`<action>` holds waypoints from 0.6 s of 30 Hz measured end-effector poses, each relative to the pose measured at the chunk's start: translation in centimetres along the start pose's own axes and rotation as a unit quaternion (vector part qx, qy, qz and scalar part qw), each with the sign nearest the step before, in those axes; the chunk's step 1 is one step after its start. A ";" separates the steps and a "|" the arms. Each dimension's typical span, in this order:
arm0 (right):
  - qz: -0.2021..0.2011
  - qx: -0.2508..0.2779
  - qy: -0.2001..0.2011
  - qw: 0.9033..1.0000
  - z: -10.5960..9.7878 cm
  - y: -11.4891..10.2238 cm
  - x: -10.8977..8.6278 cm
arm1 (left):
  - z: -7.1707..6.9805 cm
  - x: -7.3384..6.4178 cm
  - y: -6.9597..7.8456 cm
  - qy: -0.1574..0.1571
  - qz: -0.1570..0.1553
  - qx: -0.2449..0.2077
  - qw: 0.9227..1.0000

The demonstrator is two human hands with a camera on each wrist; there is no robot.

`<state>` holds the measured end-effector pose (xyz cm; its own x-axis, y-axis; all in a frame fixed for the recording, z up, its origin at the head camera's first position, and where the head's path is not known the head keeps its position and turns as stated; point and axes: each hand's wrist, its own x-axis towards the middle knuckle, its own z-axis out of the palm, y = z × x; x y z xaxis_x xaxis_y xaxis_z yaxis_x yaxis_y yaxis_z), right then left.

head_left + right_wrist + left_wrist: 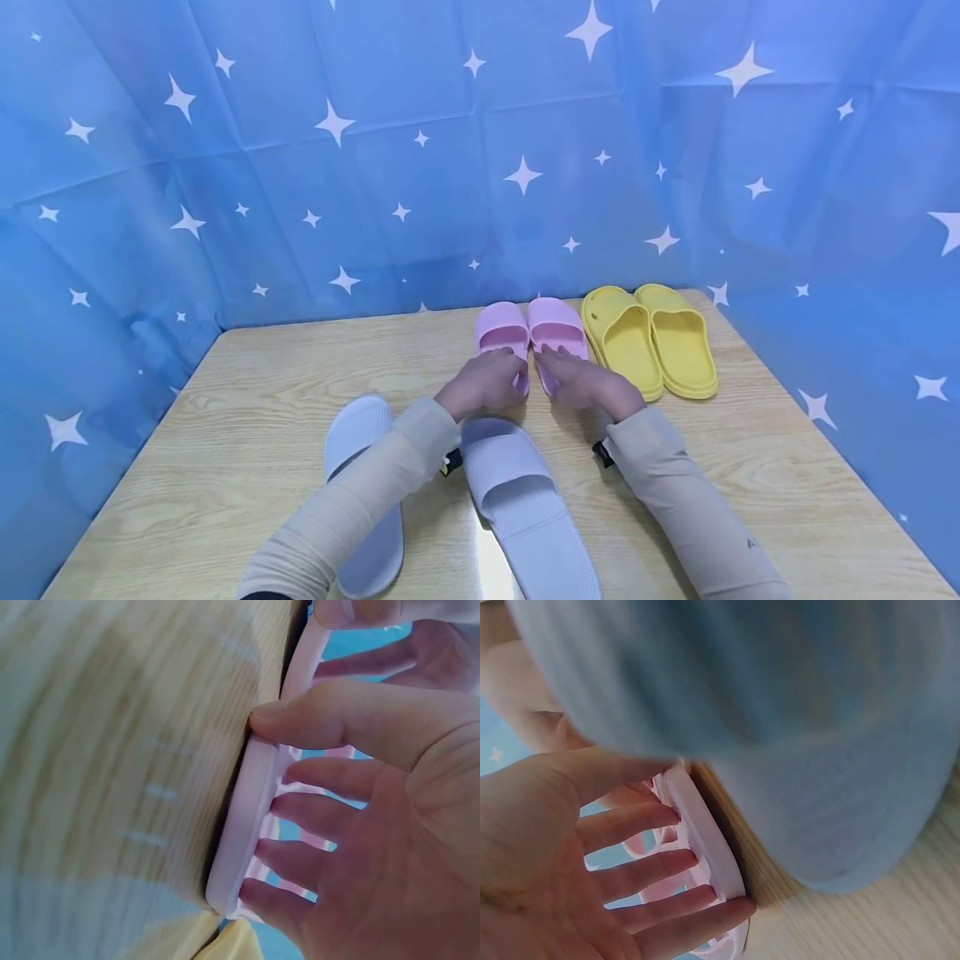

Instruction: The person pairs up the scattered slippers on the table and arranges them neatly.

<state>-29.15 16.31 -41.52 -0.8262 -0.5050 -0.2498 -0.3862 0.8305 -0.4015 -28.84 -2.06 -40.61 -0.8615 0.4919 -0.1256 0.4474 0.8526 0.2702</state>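
Note:
A pair of pink slippers stands side by side at the back of the table, heels toward me. My left hand (pixel 491 380) is at the heel of the left pink slipper (pixel 501 317). In the left wrist view its fingers (pixel 646 874) are spread nearly straight, tips touching the slipper. My right hand (pixel 583 385) reaches over the heel of the right pink slipper (pixel 553 311). The right wrist view shows its thumb at one heel corner and the fingertips (pixel 259 892) resting along the pink sole (pixel 240 825). The two hands almost meet.
Yellow slippers (pixel 682 342) stand just right of the pink pair, near the back right corner. Two larger pale lavender slippers lie nearer me: one (pixel 363 421) under my left forearm, the other (pixel 517 483) between my forearms. A blue star-patterned curtain (pixel 420 192) surrounds the wooden table (pixel 300 367).

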 end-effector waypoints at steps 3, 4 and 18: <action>-0.004 -0.004 0.003 1.000 0.1 0.1 0.1 | 0.1 0.2 -0.1 0.003 -0.008 0.003 1.000; -0.005 -0.006 0.004 1.000 0.0 0.1 0.2 | 0.1 0.2 -0.1 0.004 -0.010 0.004 1.000; -0.051 -0.046 0.052 0.996 -0.4 -1.2 -1.2 | -0.2 -2.2 -1.8 0.033 0.047 -0.089 0.994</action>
<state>-27.84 16.04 -40.40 -0.8164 -0.5655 -0.1173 -0.5028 0.7958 -0.3375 -27.80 -4.76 -40.62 -0.8341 0.5508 -0.0308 0.4827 0.7556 0.4429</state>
